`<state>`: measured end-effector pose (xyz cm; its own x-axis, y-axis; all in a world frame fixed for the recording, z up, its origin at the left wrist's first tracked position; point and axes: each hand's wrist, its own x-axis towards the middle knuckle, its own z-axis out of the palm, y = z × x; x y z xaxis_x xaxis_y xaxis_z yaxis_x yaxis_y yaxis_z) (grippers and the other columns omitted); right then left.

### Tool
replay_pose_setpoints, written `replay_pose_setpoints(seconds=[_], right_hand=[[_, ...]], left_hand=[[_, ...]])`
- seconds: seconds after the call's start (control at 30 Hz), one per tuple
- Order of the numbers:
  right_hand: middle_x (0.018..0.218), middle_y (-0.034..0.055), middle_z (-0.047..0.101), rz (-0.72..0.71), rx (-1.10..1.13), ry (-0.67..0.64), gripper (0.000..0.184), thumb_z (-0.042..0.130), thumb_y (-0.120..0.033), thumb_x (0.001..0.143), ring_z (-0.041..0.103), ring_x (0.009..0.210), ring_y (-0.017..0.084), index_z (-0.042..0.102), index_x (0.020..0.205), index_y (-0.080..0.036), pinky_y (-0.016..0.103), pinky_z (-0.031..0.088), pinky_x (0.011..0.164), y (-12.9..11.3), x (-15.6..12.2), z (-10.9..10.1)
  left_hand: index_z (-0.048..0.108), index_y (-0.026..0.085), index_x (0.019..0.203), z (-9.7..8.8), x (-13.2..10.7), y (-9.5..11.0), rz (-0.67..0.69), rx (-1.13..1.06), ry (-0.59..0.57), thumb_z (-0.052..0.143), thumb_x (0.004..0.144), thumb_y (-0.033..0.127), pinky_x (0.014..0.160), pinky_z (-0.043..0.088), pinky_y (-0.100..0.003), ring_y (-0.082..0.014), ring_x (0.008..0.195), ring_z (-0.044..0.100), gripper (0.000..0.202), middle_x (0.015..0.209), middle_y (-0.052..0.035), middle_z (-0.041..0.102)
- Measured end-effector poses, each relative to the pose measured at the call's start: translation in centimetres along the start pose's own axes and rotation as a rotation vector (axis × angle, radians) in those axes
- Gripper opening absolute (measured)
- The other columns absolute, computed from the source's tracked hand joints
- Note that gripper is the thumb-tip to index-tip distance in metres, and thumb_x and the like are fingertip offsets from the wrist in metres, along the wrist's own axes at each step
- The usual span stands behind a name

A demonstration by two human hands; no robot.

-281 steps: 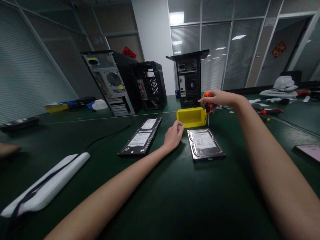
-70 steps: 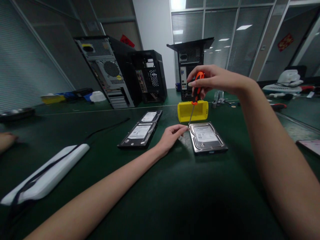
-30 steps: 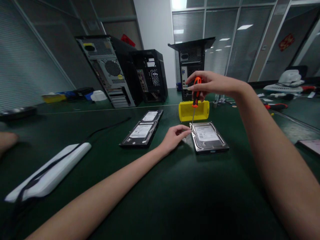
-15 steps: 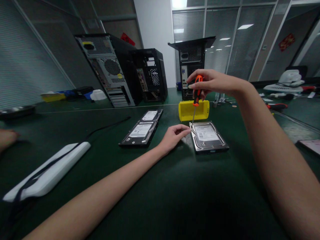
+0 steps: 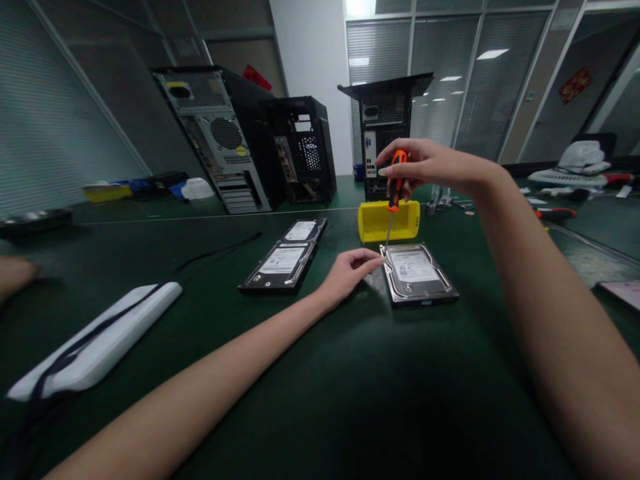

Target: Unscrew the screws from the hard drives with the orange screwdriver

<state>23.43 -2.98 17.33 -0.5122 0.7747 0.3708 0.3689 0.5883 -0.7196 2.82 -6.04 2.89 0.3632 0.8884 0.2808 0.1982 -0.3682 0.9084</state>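
My right hand (image 5: 413, 167) is closed around the orange and black handle of a screwdriver (image 5: 397, 183). The tool stands nearly upright, its tip down at the far left corner of a hard drive (image 5: 415, 270). This drive lies flat, with its white label facing up. At the drive's left edge, the thumb and fingertips of my left hand (image 5: 350, 270) come together close to the screwdriver tip and touch the drive. Any screw under the tip is too small to make out. Directly behind the drive is a yellow plastic tray (image 5: 367, 223).
Two more hard drives (image 5: 283, 261) (image 5: 303, 231) lie left of my left hand. Computer cases (image 5: 255, 133) (image 5: 306, 150) (image 5: 385, 127) stand at the back. A white power strip-like bar (image 5: 105, 343) with a dark cord is at left, near another person's hand (image 5: 17, 273). Tools (image 5: 555, 213) lie at right.
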Motion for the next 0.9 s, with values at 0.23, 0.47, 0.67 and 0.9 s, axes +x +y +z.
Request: replay_pose_setpoints(seconds=[0.23,0.47,0.67,0.9], right_hand=[[0.081,0.0037,0.06,0.042,0.022,-0.046,0.025,0.063,-0.028,0.084,0.058,0.063,0.011,0.056,0.106,-0.018,0.024,0.051,0.053,-0.06,0.25,0.3],[0.081,0.0033,0.06,0.013,0.036,0.014,0.023,0.062,-0.029,0.085,0.056,0.063,0.011,0.056,0.105,-0.019,0.025,0.051,0.055,0.08,-0.02,-0.16],[0.079,0.0026,0.061,0.023,0.05,0.004,0.023,0.064,-0.03,0.083,0.055,0.062,0.011,0.058,0.103,-0.019,0.024,0.05,0.054,0.07,0.0,-0.23],[0.08,0.0031,0.061,0.032,0.032,0.03,0.024,0.063,-0.031,0.084,0.055,0.061,0.011,0.058,0.104,-0.019,0.025,0.05,0.053,0.1,0.02,-0.19]], left_hand=[[0.068,0.013,0.081,0.17,-0.02,0.26,-0.011,-0.017,-0.02,0.067,0.077,0.033,0.069,0.041,-0.025,-0.012,0.073,0.055,0.021,0.079,-0.0017,0.065],[0.068,0.014,0.083,0.11,-0.08,0.15,0.002,-0.037,-0.027,0.066,0.078,0.033,0.069,0.042,-0.025,-0.0122,0.073,0.055,0.02,0.081,-0.0026,0.066],[0.068,0.014,0.084,0.05,-0.1,0.0,0.041,-0.022,0.005,0.067,0.077,0.032,0.07,0.043,-0.026,-0.0119,0.073,0.056,0.019,0.082,-0.0024,0.066],[0.069,0.014,0.083,-0.12,-0.09,-0.02,0.064,0.01,-0.006,0.066,0.079,0.033,0.074,0.044,-0.027,-0.0135,0.078,0.058,0.019,0.086,-0.0039,0.067]])
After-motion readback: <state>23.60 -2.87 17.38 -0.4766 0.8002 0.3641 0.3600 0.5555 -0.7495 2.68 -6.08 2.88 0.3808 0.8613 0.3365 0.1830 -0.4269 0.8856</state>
